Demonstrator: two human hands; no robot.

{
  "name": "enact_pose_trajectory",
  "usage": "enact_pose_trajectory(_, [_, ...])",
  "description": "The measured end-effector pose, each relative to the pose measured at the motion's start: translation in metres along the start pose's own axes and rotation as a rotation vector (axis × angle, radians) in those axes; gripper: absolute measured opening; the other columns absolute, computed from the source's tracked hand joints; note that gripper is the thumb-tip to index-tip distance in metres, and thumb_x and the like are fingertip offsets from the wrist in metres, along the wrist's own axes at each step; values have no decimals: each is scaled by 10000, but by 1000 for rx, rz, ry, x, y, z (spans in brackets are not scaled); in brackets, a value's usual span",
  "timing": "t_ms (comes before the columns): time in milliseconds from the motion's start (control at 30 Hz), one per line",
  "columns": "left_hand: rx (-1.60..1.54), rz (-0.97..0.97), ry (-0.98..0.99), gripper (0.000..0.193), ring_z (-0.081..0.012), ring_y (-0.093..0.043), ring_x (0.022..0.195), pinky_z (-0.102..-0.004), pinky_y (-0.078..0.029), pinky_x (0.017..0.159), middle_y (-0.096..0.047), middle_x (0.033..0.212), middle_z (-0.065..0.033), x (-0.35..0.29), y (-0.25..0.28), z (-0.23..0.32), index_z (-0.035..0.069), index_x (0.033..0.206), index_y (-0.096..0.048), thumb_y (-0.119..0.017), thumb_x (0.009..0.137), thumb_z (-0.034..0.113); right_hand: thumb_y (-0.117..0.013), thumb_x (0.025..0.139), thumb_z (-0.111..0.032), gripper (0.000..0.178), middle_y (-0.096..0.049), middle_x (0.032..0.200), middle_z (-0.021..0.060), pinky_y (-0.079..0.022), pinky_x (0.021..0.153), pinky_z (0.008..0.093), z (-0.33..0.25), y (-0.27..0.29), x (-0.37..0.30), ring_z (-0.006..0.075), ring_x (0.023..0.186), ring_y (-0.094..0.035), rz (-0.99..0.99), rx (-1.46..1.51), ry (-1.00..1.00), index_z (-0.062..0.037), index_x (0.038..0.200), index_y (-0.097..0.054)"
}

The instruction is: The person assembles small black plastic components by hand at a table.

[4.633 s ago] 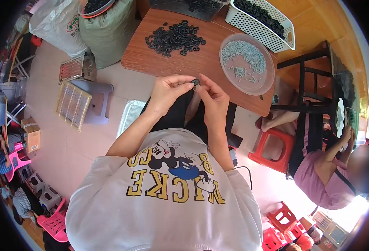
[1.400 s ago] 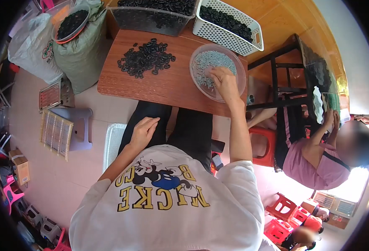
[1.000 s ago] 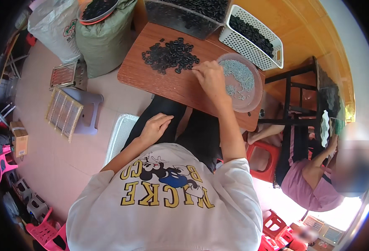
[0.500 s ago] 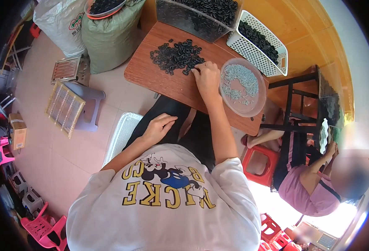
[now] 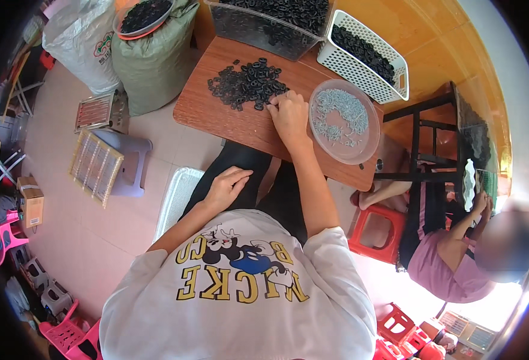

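On the brown wooden table lies a loose pile of small black oval ring-like pieces (image 5: 249,84). My right hand (image 5: 289,119) rests on the tabletop at the pile's right edge, fingers bent and tips together; anything between them is hidden. Just right of it stands a round clear plastic tub (image 5: 360,155) with many small silvery metal pieces (image 5: 351,111), too small to name exactly. My left hand (image 5: 228,186) lies on my left thigh, fingers loosely stretched, with nothing visible in it.
A clear bin (image 5: 264,41) and a white perforated basket (image 5: 366,81), both with black pieces, stand along the table's far side. Full sacks (image 5: 150,75) and a grey-purple stool (image 5: 133,165) are at left. At right, a person (image 5: 444,264) sits near a black-framed stand (image 5: 420,138).
The whole view has shifted slightly, with the table a little lower and further left. My right hand stays by the pile's edge, its fingers more bent. My left hand keeps its place.
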State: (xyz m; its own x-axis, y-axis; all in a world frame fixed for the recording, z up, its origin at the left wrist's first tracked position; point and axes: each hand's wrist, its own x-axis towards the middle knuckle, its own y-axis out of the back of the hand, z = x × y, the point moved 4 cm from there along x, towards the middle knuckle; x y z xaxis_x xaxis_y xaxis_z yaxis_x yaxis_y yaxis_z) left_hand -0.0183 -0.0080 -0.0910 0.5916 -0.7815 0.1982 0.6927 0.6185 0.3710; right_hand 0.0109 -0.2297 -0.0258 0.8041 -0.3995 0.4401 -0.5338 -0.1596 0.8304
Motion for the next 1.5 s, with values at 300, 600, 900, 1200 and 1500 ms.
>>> enact_pose_trajectory(300, [-645, 134, 480, 178, -95, -600, 727, -231, -485, 688, -656, 866, -63, 34, 16, 7, 11, 1029, -663, -602, 878, 83, -686, 775, -143, 181, -618, 870, 132, -458, 724, 306, -3, 27, -40, 244, 803, -605, -158, 745, -443, 20, 855, -686])
enact_pose_trajectory(600, [-666, 103, 305, 173, -82, -591, 712, -199, -471, 650, -646, 862, -53, 80, 5, 41, -8, 990, -666, -659, 835, 70, -686, 788, -87, 135, -603, 845, 60, -445, 666, 240, -21, 53, -95, 127, 747, -575, -53, 1053, -547, 20, 871, -686])
enact_pose_trajectory(900, [-421, 6, 252, 157, -90, -576, 698, -201, -463, 651, -579, 864, -44, 87, -26, 59, -40, 957, -646, -593, 889, 91, -682, 794, -65, 122, -628, 824, 58, -444, 618, 223, -1, 57, -124, 100, 679, -575, 151, 1016, -664, 19, 881, -669])
enact_pose_trajectory(1200, [383, -83, -291, 77, -270, -560, 825, -355, -452, 737, -591, 867, -100, 187, -41, 102, 17, 817, -670, -660, 755, 62, -633, 846, -51, 85, -627, 780, -3, -446, 643, 193, 34, 43, -177, 59, 679, -554, 251, 1346, -813, 11, 902, -652])
enact_pose_trajectory(1500, [957, -200, -358, 68, -310, -526, 891, -390, -428, 793, -594, 858, -101, 248, -98, 78, 77, 728, -713, -723, 663, 96, -629, 840, -31, 79, -620, 769, 4, -430, 618, 184, 33, 49, -206, 53, 671, -548, 164, 1219, -802, 9, 905, -649])
